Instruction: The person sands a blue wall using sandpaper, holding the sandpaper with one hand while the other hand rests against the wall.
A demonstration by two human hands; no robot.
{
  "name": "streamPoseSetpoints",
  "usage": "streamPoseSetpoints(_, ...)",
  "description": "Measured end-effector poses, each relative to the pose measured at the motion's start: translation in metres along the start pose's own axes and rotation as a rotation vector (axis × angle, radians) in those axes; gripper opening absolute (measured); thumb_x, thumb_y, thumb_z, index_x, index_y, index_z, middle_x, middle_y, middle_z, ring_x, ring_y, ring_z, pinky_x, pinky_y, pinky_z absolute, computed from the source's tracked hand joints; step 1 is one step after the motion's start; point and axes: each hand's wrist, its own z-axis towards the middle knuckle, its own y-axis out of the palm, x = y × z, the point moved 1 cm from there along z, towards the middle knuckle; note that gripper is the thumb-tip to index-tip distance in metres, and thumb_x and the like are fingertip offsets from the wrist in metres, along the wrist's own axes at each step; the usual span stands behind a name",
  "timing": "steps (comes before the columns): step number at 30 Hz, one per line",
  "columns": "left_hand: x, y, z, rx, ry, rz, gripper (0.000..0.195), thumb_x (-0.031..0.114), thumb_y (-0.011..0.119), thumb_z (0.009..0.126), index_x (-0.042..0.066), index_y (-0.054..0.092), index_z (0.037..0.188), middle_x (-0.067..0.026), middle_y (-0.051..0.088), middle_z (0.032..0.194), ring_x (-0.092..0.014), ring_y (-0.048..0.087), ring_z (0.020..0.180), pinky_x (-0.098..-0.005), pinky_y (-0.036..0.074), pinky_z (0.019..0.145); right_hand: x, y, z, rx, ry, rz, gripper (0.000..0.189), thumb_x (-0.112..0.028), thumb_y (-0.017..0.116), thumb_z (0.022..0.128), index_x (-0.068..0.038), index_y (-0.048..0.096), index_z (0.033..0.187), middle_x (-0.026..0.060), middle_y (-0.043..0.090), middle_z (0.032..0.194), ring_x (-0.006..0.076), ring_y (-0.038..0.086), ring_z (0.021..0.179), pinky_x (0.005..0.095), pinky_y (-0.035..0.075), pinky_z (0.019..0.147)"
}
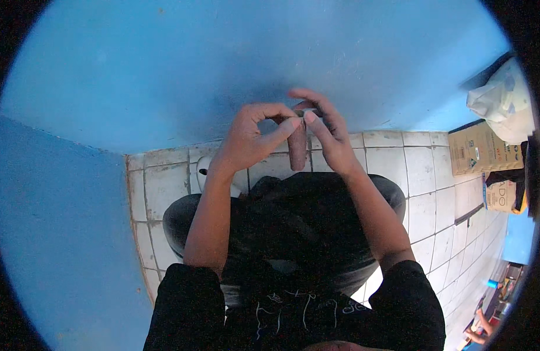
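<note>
A narrow reddish-brown piece [298, 151], tube- or strip-shaped with a rounded lower end, hangs down in front of me. Its material is hard to make out. My left hand [257, 136] pinches the upper end between thumb and index finger. From the other side, my right hand [329, 131] grips the same end with the thumb and a finger, its index finger raised and curled above. Something small and dark greenish shows between the fingertips. The fingers partly cover the top of the piece. Both hands are above my knees, close to the blue wall [270, 52].
White floor tiles [386, 164] lie around my legs. A white object with a dark hole [203, 172] sits by my left wrist. At right are a cardboard box [485, 149] under a white plastic bag [500, 103] and another carton [500, 195]. Another person's limbs [483, 329] show lower right.
</note>
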Motion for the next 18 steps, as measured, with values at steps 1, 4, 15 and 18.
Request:
streamPoseSetpoints(1,0.001,-0.001,0.0,0.0,0.001,-0.001,0.021,0.02,0.064,0.088,0.0,0.071,0.088,-0.0045,0.07,0.079,-0.011,0.061,0.076,-0.0304,0.048,0.074,0.001,-0.002,0.0,0.0,0.0,-0.001,0.016,-0.017,0.064,0.091,-0.003,0.067,0.099,0.0077,0.066,0.097,0.0162,0.059,0.089,0.0325,0.045,0.084)
streamPoseSetpoints(4,0.002,-0.002,0.0,-0.003,-0.085,-0.043,0.021,0.02,0.063,0.089,0.0,0.07,0.087,-0.0031,0.068,0.077,-0.01,0.059,0.075,-0.0304,0.047,0.075,0.011,-0.011,-0.003,-0.124,0.136,0.007,0.015,-0.017,0.064,0.093,-0.003,0.066,0.095,0.0042,0.064,0.09,0.0121,0.057,0.086,0.0297,0.045,0.081)
streamPoseSetpoints(15,-0.01,-0.004,0.003,0.191,-0.139,-0.035,0.029,0.024,0.059,0.095,-0.001,0.067,0.083,-0.0022,0.063,0.07,-0.008,0.054,0.068,-0.0283,0.045,0.067,0.002,-0.007,-0.004,-0.075,0.271,0.298,0.019,-0.018,0.064,0.094,-0.004,0.065,0.106,-0.0007,0.061,0.085,0.0073,0.054,0.08,0.0252,0.045,0.076)
streamPoseSetpoints(18,-0.003,-0.002,0.002,0.217,-0.22,-0.092,0.03,0.025,0.059,0.096,0.0,0.067,0.081,-0.0027,0.063,0.068,-0.007,0.056,0.067,-0.0275,0.045,0.063,0.001,-0.004,-0.01,-0.283,0.449,0.225,0.027,-0.02,0.063,0.095,-0.004,0.063,0.116,-0.0004,0.062,0.085,0.007,0.055,0.079,0.0246,0.046,0.075)
